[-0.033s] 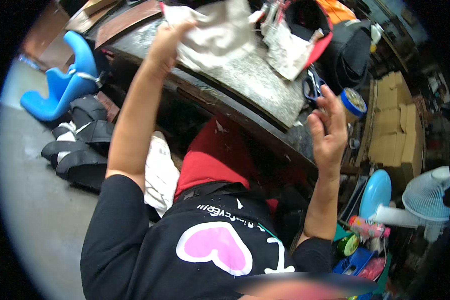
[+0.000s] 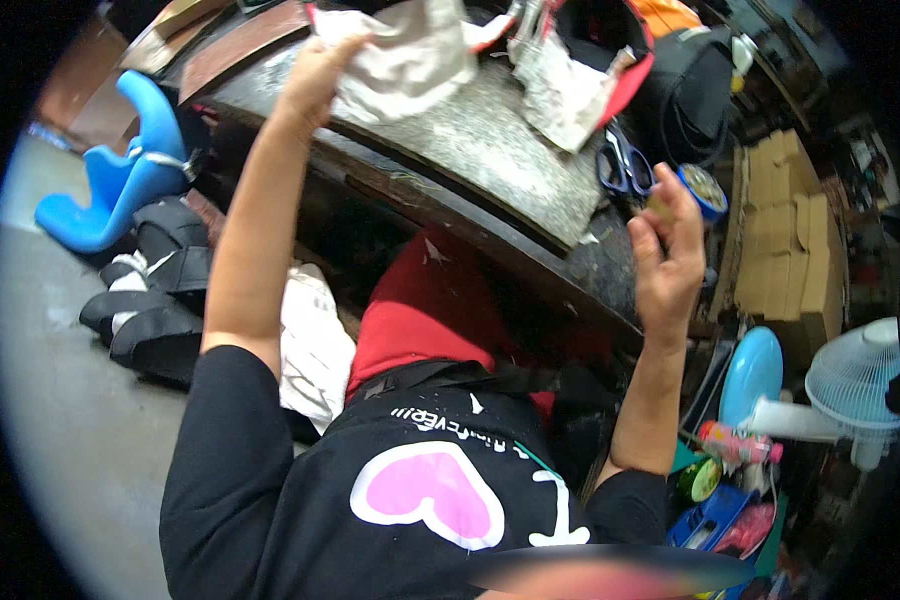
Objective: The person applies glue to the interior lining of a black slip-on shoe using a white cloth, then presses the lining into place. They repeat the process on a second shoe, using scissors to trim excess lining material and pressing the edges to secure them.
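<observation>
My left hand point(image 2: 315, 75) reaches up and to the far side, and is shut on a crumpled whitish cloth point(image 2: 410, 50) lying on the speckled stone tabletop point(image 2: 490, 150). My right hand point(image 2: 665, 260) is raised at the table's right end, fingers curled, with thumb and forefinger pinching a small tan piece point(image 2: 660, 207). A round blue-rimmed tin point(image 2: 703, 190) sits just past its fingertips. Blue-handled scissors point(image 2: 625, 165) lie on the table to the left of that hand. Another crumpled pale sheet point(image 2: 560, 90) lies farther back.
A black bag point(image 2: 685, 90) and a red-edged thing stand at the back right. Cardboard boxes point(image 2: 790, 230), a white fan point(image 2: 855, 385) and a blue disc point(image 2: 750, 375) crowd the right. A blue plastic seat point(image 2: 120, 170) and black strapped footwear point(image 2: 150, 300) lie on the floor at left.
</observation>
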Tool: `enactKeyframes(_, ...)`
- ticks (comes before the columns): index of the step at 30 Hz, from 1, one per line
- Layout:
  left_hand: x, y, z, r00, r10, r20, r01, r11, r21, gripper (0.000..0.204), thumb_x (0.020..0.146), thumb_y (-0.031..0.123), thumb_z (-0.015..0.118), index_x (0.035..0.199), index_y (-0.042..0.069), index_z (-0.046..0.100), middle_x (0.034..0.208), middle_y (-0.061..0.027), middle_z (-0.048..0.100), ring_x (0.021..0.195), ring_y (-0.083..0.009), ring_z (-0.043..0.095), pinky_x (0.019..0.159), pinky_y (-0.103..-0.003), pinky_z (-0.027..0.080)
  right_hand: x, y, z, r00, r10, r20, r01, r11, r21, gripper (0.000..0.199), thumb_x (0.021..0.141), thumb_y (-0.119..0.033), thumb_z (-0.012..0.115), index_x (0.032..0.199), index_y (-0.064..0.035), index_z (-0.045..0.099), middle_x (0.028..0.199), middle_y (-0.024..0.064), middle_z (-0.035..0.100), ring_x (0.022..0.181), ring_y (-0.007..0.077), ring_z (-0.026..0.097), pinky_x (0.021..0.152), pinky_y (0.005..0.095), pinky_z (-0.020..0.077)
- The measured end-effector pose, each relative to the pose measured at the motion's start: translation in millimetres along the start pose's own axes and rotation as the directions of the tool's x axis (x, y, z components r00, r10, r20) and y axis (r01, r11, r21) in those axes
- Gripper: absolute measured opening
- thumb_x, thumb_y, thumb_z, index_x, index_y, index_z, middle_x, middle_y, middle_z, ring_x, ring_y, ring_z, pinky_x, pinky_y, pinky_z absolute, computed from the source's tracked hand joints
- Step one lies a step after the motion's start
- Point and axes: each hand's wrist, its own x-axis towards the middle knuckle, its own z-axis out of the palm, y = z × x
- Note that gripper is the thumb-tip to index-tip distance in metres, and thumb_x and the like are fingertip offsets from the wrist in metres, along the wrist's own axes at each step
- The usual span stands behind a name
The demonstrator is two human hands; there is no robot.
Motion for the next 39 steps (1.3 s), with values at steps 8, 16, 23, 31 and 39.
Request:
enactKeyframes(8, 42.3, -55.5, 9.1, 0.758, 0.586, -0.288, -0.256, 0.673, 0.694, 0.066, 0.083, 0.03, 0.08, 0.13, -0.007, 0.051, 0.127, -0.0224, 0.06, 0.12, -0.0316, 0.056, 0.103, -0.042, 0.041, 9.6, 100.6, -89.3, 0.917, 0.362, -0.167, -0.376, 0.925, -0.061, 0.112, 0.076, -0.026, 0.088, 0.158, -0.0046, 0.015, 0.156, 0.0263, 0.033, 0.142, 0.0339, 0.038, 0.112, 0.0498, 0.0363)
enactKeyframes(16, -56.5, -22.6, 212.5, 0.49, 0.791, 0.367, -0.832, 0.298, 0.469, 0.088, 0.072, 0.032, 0.085, 0.148, 0.014, 0.045, 0.154, -0.0251, 0.03, 0.14, -0.0437, 0.034, 0.117, -0.05, 0.028, 1.5, 146.6, -54.7, 0.901, 0.423, -0.091, -0.425, 0.905, -0.004, 0.074, 0.064, -0.023, 0.094, 0.124, -0.0012, 0.057, 0.118, 0.0139, 0.069, 0.106, 0.0226, 0.067, 0.096, 0.037, 0.0504)
enactKeyframes(23, -89.6, 21.9, 273.7, 0.616, 0.63, 0.473, -0.767, 0.616, 0.177, 0.095, 0.063, 0.045, 0.091, 0.145, 0.022, 0.049, 0.149, -0.0297, 0.038, 0.139, -0.0459, 0.038, 0.115, -0.048, 0.033, 1.4, 66.9, -23.1, 0.965, 0.25, -0.084, -0.223, 0.944, 0.244, 0.074, 0.07, -0.02, 0.09, 0.129, -0.0036, 0.048, 0.118, 0.0101, 0.064, 0.106, 0.022, 0.065, 0.091, 0.035, 0.0526)
enactKeyframes(31, -76.7, -2.1, 258.0, 0.571, 0.629, 0.527, -0.766, 0.639, 0.068, 0.048, 0.073, 0.032, 0.086, 0.116, 0.018, 0.073, 0.114, -0.0164, 0.061, 0.111, -0.0347, 0.061, 0.095, -0.042, 0.051, -15.1, 49.0, 16.4, 0.96, 0.279, -0.017, -0.23, 0.826, 0.515, 0.076, 0.067, -0.02, 0.09, 0.128, -0.0027, 0.049, 0.117, 0.0099, 0.064, 0.107, 0.0211, 0.065, 0.094, 0.035, 0.0533)
enactKeyframes(39, -75.2, 18.8, 227.6, 0.67, 0.36, 0.649, -0.525, 0.848, 0.072, 0.053, 0.086, 0.046, 0.075, 0.126, 0.011, 0.065, 0.118, -0.0157, 0.064, 0.116, -0.0263, 0.06, 0.1, -0.038, 0.046, -7.0, 33.4, 12.4, 0.956, 0.287, 0.065, -0.295, 0.927, 0.232, 0.082, 0.061, -0.027, 0.09, 0.128, -0.0006, 0.051, 0.112, 0.0128, 0.067, 0.102, 0.0247, 0.067, 0.089, 0.0363, 0.0548)
